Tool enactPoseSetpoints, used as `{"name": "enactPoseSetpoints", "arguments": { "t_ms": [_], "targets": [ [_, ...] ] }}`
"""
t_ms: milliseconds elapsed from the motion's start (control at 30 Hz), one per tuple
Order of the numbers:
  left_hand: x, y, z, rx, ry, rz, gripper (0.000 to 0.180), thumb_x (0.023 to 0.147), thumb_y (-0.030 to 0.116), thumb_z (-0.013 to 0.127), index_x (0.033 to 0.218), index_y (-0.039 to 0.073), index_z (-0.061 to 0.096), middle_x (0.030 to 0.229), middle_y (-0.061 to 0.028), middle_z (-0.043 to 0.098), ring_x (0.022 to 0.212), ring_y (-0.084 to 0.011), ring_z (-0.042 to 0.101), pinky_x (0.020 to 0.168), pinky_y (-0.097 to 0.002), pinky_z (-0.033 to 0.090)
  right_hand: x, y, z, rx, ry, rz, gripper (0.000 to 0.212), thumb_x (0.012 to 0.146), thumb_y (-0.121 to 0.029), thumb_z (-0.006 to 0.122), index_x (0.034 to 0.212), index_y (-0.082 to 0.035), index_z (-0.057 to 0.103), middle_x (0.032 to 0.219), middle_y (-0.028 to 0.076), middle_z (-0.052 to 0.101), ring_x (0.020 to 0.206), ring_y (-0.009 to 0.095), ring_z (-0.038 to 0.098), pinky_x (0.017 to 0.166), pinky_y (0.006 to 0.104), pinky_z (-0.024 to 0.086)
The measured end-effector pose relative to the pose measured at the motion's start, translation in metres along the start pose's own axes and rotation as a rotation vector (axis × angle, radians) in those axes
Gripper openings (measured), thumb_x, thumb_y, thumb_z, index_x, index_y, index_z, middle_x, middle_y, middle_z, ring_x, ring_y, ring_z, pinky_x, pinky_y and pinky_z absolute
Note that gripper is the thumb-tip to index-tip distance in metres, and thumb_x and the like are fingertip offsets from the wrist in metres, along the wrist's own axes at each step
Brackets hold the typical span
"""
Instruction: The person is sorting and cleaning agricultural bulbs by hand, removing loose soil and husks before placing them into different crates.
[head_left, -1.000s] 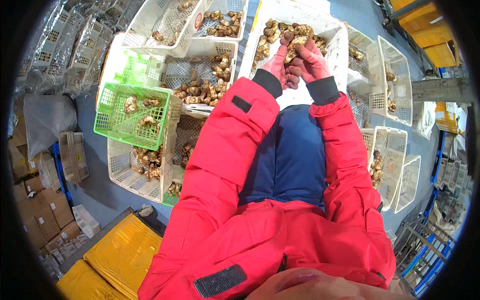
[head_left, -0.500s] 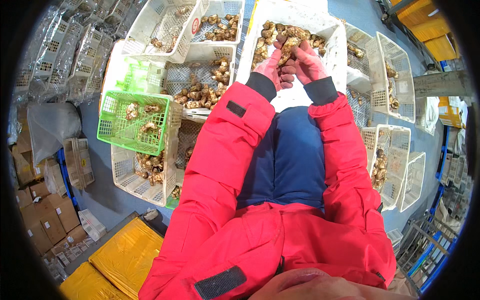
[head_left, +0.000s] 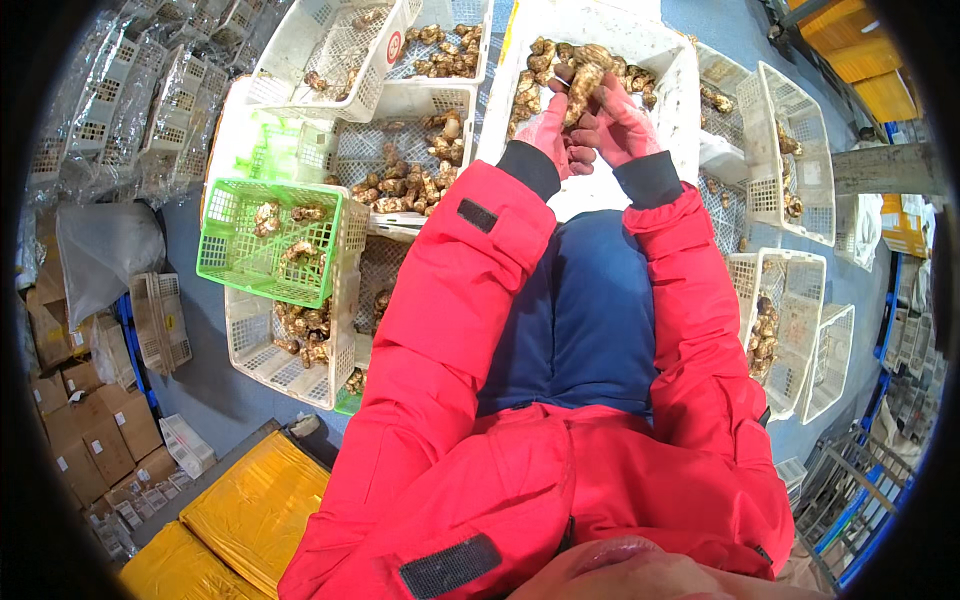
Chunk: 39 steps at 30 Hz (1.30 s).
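Observation:
My left hand (head_left: 545, 138) and my right hand (head_left: 628, 130), in pinkish gloves with dark, dirty fingertips, are closed around one long brown-and-cream mushroom (head_left: 582, 98). They hold it between them over a white foam box (head_left: 683, 140). The mushroom is tilted, its thicker end pointing away from me, and fingers cover part of it. Beneath and beyond my hands, a heap of similar mushrooms (head_left: 541, 58) lies along the far part of the box.
White plastic crates (head_left: 408, 105) with sorted mushrooms stand stacked at left, a green basket (head_left: 262, 285) atop one. More white crates (head_left: 810, 160) stand at right. Yellow-wrapped boxes (head_left: 250, 500) sit at lower left, near cardboard cartons (head_left: 100, 440). A grey post (head_left: 888, 170) juts in at right.
The mushroom has turned slightly in my fingers and now shows more of its length. Both hands remain over the box, and the whole view has shifted a little.

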<state>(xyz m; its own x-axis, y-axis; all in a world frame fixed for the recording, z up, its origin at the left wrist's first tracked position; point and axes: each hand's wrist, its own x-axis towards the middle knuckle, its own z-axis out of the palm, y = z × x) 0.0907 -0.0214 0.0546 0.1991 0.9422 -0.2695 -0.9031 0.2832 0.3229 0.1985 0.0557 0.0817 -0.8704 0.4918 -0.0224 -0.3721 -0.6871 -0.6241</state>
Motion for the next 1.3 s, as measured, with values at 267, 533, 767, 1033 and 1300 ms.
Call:
{"name": "enactPoseSetpoints", "arguments": {
  "t_ms": [267, 533, 767, 1033, 1300],
  "targets": [
    [0.006, -0.005, 0.006, 0.043, 0.025, -0.064, 0.05, 0.078, 0.056, 0.039, 0.077, 0.008, 0.051, 0.057, -0.001, 0.046, 0.043, -0.0117, 0.036, 0.043, -0.0264, 0.031, 0.004, -0.005, -0.014, -0.058, 0.047, 0.11, 0.031, 0.082, -0.016, 0.048, 0.112, -0.009, 0.04, 0.092, 0.007, 0.053, 0.06, 0.016, 0.05, 0.051, 0.0301, 0.044],
    [0.008, -0.009, -0.004, 0.135, 0.012, -0.018, 0.054, 0.08, 0.054, 0.033, 0.095, 0.006, 0.053, 0.074, -0.0052, 0.058, 0.058, -0.0165, 0.054, 0.052, -0.0295, 0.043, 0.002, -0.008, -0.009, -0.037, 0.201, 0.239, 0.032, 0.085, -0.025, 0.04, 0.111, -0.006, 0.042, 0.105, 0.007, 0.05, 0.052, 0.015, 0.048, 0.042, 0.0247, 0.04],
    [0.01, -0.004, -0.014, 0.132, 0.035, 0.092, 0.05, 0.078, 0.055, 0.039, 0.093, 0.009, 0.052, 0.077, -0.0017, 0.056, 0.065, -0.014, 0.053, 0.056, -0.0272, 0.043, 0.006, 0.0, -0.003, -0.063, 0.2, 0.091, 0.031, 0.079, -0.01, 0.052, 0.108, -0.008, 0.041, 0.087, 0.006, 0.053, 0.061, 0.016, 0.053, 0.05, 0.0279, 0.045],
    [0.024, 0.0, -0.008, 0.416, 0.276, -0.179, 0.06, 0.08, 0.056, 0.032, 0.113, 0.006, 0.041, 0.109, -0.0084, 0.049, 0.097, -0.0218, 0.046, 0.083, -0.0359, 0.037, -0.012, -0.008, -0.042, -0.25, 0.207, -0.145, 0.033, 0.08, -0.009, 0.05, 0.111, -0.002, 0.04, 0.097, 0.009, 0.054, 0.082, 0.016, 0.055, 0.069, 0.028, 0.047],
    [0.047, 0.034, -0.082, -0.028, -0.6, -0.257, 0.05, 0.08, 0.037, 0.045, 0.114, 0.001, 0.04, 0.121, -0.0091, 0.04, 0.109, -0.0228, 0.039, 0.088, -0.0364, 0.033, -0.221, -0.033, -0.096, -0.282, 0.512, -0.21, 0.046, 0.076, -0.007, 0.055, 0.118, -0.001, 0.036, 0.098, 0.011, 0.055, 0.089, 0.019, 0.055, 0.074, 0.0265, 0.045]
  ]
}}
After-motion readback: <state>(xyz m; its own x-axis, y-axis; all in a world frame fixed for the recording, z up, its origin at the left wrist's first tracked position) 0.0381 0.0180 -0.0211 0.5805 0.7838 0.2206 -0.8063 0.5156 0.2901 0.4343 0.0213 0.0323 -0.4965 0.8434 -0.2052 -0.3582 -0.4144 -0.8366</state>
